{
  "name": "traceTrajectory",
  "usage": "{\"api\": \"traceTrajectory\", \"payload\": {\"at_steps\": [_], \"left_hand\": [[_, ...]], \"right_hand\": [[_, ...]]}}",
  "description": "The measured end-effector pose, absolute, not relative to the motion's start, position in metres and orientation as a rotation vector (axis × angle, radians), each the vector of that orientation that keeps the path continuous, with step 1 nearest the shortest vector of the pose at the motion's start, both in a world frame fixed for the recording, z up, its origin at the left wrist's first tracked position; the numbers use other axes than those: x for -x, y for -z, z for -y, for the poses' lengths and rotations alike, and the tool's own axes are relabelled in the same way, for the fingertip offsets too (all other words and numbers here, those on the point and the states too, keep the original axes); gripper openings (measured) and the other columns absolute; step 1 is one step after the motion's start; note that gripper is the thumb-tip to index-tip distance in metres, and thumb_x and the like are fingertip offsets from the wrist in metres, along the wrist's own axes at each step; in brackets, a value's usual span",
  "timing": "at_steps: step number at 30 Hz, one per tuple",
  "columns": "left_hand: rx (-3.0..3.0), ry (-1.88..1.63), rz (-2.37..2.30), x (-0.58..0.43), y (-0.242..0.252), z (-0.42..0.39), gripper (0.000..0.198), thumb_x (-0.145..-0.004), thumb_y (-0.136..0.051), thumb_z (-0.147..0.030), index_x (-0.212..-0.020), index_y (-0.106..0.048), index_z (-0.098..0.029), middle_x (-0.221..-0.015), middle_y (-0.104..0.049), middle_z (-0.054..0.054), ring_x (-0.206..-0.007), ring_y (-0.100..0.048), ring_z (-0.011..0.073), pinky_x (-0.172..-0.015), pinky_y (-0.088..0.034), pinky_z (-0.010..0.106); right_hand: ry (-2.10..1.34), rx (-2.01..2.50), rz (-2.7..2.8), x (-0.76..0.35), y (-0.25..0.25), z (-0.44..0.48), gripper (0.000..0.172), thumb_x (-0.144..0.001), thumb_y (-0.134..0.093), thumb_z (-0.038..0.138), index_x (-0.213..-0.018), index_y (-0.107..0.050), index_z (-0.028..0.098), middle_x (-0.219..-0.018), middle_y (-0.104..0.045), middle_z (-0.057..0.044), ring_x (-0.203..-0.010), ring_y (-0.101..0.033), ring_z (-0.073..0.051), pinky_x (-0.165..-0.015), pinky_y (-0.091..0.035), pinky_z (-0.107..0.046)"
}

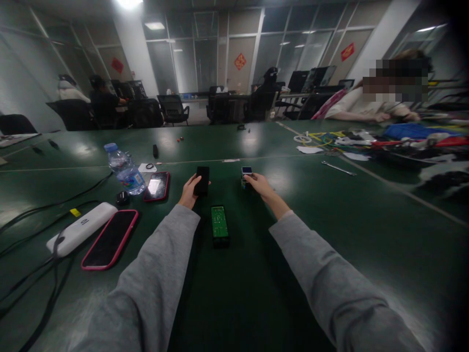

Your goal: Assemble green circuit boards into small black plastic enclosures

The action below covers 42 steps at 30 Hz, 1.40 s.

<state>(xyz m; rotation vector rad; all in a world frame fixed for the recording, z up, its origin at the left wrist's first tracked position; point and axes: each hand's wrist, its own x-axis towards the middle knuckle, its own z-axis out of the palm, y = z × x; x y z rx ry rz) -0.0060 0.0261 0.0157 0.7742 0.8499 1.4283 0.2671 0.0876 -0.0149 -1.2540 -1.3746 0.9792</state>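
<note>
My left hand (190, 189) is closed around a flat black rectangular case piece (202, 181), with the thumb across its face. To the right, my right hand (259, 184) grips a small electronic module with a screen (246, 170); its lower part shows bits of circuitry, partly hidden by my fingers. On the table between my forearms lies a green circuit board (219, 222) seated in a black housing (221, 241). Neither hand touches that board.
Left of my arm are a pink-edged phone (110, 239), a white power strip (82, 230), a red-edged phone (157, 187), a water bottle (124, 168) and black cables. A wrench (339, 168) and a heap of cables (330, 138) lie right. A person (366, 100) sits across.
</note>
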Motion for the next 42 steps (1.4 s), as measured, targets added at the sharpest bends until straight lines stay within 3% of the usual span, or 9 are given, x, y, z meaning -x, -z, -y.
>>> {"api": "traceTrajectory", "payload": {"at_steps": [10, 20, 27, 33, 38, 42], "left_hand": [[-0.786, -1.425, -0.829, 0.007, -0.013, -0.029, 0.056, -0.069, -0.072, -0.033, -0.118, -0.053, -0.015, -0.086, -0.071, 0.008, -0.074, -0.069, 0.0197, -0.062, -0.050, 0.027], [-0.777, -1.410, -0.841, 0.006, -0.017, -0.024, 0.055, -0.070, -0.071, -0.034, -0.118, -0.053, -0.015, -0.087, -0.071, 0.008, -0.080, -0.069, 0.0217, -0.063, -0.050, 0.027], [-0.806, -1.408, -0.813, 0.007, -0.017, -0.024, 0.056, -0.072, -0.070, -0.035, -0.121, -0.052, -0.015, -0.091, -0.071, 0.009, -0.083, -0.069, 0.0223, -0.064, -0.051, 0.028], [-0.757, -1.410, -0.817, 0.007, -0.020, -0.022, 0.055, -0.072, -0.070, -0.034, -0.120, -0.051, -0.015, -0.092, -0.070, 0.009, -0.083, -0.069, 0.0222, -0.065, -0.051, 0.028], [-0.728, -1.402, -0.808, 0.008, -0.018, -0.024, 0.053, -0.072, -0.070, -0.033, -0.118, -0.052, -0.016, -0.091, -0.070, 0.009, -0.083, -0.069, 0.0216, -0.065, -0.051, 0.028], [-0.716, -1.405, -0.787, 0.009, -0.017, -0.025, 0.051, -0.072, -0.070, -0.031, -0.118, -0.053, -0.017, -0.091, -0.071, 0.007, -0.083, -0.069, 0.0219, -0.064, -0.050, 0.027]], "right_hand": [[-0.893, 1.312, 1.357, -0.264, 0.010, -0.085, 0.026, -0.081, -0.064, 0.030, -0.101, -0.065, 0.014, -0.091, -0.068, -0.009, -0.083, -0.063, -0.020, -0.083, -0.049, -0.037], [-0.823, 1.275, 1.415, -0.263, 0.014, -0.086, 0.030, -0.084, -0.058, 0.035, -0.104, -0.064, 0.014, -0.096, -0.067, -0.008, -0.086, -0.062, -0.021, -0.085, -0.048, -0.037], [-0.543, 1.321, 1.439, -0.261, 0.017, -0.078, 0.050, -0.085, -0.053, 0.048, -0.122, -0.055, 0.014, -0.113, -0.059, -0.014, -0.107, -0.053, -0.026, -0.098, -0.039, -0.044], [-0.250, 1.354, 1.763, -0.256, 0.022, -0.065, 0.074, -0.079, -0.060, 0.040, -0.140, -0.034, 0.007, -0.127, -0.044, -0.021, -0.121, -0.041, -0.032, -0.104, -0.033, -0.047], [-0.218, 1.315, 1.832, -0.255, 0.024, -0.064, 0.067, -0.081, -0.052, 0.029, -0.141, -0.032, 0.006, -0.124, -0.046, -0.020, -0.118, -0.045, -0.029, -0.103, -0.036, -0.044], [-0.113, 1.334, 1.816, -0.255, 0.021, -0.064, 0.065, -0.082, -0.053, 0.032, -0.138, -0.036, 0.005, -0.123, -0.046, -0.020, -0.117, -0.044, -0.029, -0.102, -0.035, -0.046]]}}
